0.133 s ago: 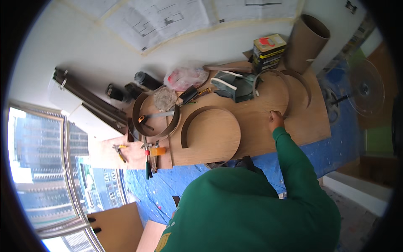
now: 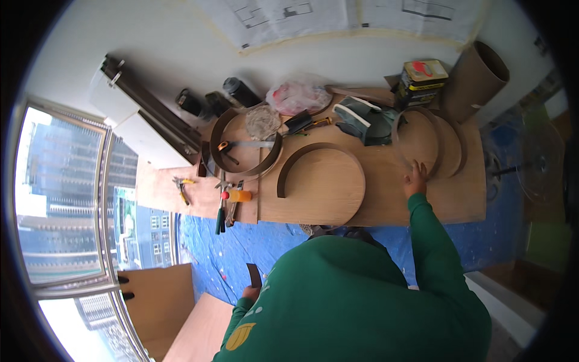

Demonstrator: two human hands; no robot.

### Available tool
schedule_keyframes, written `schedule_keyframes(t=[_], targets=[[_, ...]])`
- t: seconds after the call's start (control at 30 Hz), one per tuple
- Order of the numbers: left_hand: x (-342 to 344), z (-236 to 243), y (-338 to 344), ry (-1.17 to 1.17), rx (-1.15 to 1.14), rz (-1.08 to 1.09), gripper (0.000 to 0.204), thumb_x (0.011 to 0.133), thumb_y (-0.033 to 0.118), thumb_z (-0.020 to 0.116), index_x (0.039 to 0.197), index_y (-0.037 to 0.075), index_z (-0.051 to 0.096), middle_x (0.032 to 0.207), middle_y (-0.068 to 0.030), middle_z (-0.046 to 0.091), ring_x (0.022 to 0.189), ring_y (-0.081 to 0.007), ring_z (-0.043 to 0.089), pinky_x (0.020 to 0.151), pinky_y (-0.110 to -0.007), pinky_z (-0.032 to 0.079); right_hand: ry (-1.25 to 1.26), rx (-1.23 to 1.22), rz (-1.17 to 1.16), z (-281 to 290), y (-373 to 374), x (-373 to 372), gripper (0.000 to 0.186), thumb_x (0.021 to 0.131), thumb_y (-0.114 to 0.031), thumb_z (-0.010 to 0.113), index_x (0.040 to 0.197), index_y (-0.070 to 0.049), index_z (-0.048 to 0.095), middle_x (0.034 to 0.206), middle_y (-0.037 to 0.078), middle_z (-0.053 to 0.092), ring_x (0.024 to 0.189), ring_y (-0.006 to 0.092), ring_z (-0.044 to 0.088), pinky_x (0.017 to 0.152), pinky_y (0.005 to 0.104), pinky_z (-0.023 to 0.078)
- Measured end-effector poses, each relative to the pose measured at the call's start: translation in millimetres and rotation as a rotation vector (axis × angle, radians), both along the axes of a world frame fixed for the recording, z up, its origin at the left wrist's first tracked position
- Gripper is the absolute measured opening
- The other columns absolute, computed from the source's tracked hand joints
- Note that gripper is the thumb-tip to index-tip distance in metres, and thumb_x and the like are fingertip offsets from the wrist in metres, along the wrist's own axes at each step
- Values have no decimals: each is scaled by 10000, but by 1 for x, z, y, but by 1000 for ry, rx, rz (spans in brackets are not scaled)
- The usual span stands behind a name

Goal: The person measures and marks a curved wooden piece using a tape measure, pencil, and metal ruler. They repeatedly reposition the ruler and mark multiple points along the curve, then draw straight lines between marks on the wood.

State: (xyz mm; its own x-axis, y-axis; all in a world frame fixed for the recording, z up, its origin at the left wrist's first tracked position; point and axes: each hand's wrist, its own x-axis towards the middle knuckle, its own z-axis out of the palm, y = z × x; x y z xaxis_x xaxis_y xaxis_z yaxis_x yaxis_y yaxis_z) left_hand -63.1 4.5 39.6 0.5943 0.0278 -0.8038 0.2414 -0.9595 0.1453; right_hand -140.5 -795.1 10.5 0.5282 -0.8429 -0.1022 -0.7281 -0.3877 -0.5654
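Head view is showing a long plywood board [image 2: 386, 199] lying across a blue tarp [image 2: 241, 247], with a person in a green top leaning over its near edge. Largest on it, a round wooden disc with a curved veneer rim [image 2: 322, 181] is sitting at the centre, a second rimmed disc [image 2: 422, 139] is lying to its right, and an open veneer hoop [image 2: 244, 142] is resting to the left. The right hand [image 2: 415, 179] is pressing flat on the board, fingers spread, touching the near edge of the right disc's thin band. The left hand [image 2: 250, 291] is hanging low at the near left, pinching a small dark curved strip [image 2: 254, 275]. The thin band looks springy; pressing unevenly could be popping it off the disc. A hammer [image 2: 221, 208] and an orange-capped bottle [image 2: 236, 195] are lying near the left edge and could be getting knocked off.
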Motion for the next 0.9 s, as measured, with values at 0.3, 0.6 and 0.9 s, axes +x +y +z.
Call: schedule_keyframes(t=[0.3, 0.6, 0.9], targets=[[-43, 84, -83, 12, -193, 622, 236, 926, 41, 739, 1100, -82, 638, 812, -185, 717, 664, -326, 745, 594, -471, 635, -112, -125, 174, 30, -3, -8, 882, 940, -28, 724, 1693, -265, 330, 1690, 221, 325, 1506, 460, 441, 1079, 526, 557], [-118, 56, -79, -33, -237, 862, 286, 1034, 232, 695, 1048, -50, 650, 866, -150, 716, 639, -294, 720, 564, -474, 626, -122, -167, 289, 47, -1, -9, 884, 925, -42, 745, 1688, -192, 326, 1564, 260, 421, 1412, 466, 501, 1092, 526, 513], [-155, 0, -50, -101, -224, 901, 253, 983, 164, 699, 1152, -24, 682, 849, -150, 730, 732, -273, 738, 630, -443, 614, -169, -299, 334, 70, 21, 2, 816, 947, -24, 722, 1669, -162, 367, 1531, 245, 439, 1380, 461, 524, 1060, 523, 528]])
